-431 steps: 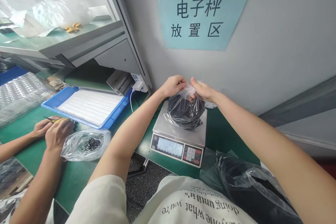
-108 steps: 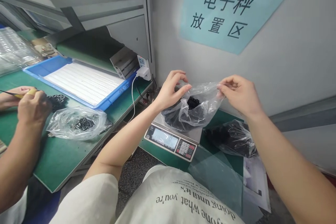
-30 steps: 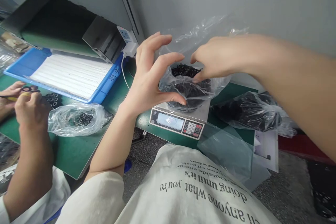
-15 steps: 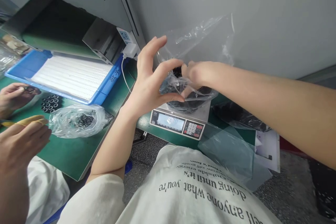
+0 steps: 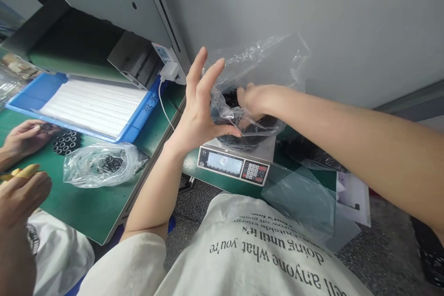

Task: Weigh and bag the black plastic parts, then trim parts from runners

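A clear plastic bag (image 5: 263,62) of small black parts rests on a grey electronic scale (image 5: 236,163). My left hand (image 5: 199,101) holds the bag's near edge, thumb against the plastic and fingers stretched upward. My right hand (image 5: 250,101) reaches into the bag's mouth among the black parts; its fingers are curled and mostly hidden by the plastic.
A second bag of black parts (image 5: 308,155) lies right of the scale, beside a green sheet (image 5: 305,203) and a paper (image 5: 354,196). On the left green bench (image 5: 90,203) are a blue tray (image 5: 93,106), another clear bag (image 5: 100,164) and a co-worker's hands (image 5: 24,136).
My right hand has pushed deeper into the bag. My left fingers have straightened upward. The co-worker's hands have shifted at the left.
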The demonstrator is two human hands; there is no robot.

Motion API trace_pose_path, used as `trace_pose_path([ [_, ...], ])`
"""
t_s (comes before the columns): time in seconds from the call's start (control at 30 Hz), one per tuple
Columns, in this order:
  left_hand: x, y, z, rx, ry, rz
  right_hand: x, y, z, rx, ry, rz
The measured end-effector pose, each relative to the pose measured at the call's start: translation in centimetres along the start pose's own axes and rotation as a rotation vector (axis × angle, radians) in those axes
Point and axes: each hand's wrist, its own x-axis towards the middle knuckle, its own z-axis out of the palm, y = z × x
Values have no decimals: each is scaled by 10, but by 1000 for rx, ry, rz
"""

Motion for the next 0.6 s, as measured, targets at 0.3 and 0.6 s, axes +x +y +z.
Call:
trace_pose_path([
  [0.3, -4, -16, 15, -245, -42, -100, -16, -32, -19, -319, -216, 20],
  [0.6, 10, -20, 41, -375, -137, -140, -67, -49, -60, -353, -314, 11],
])
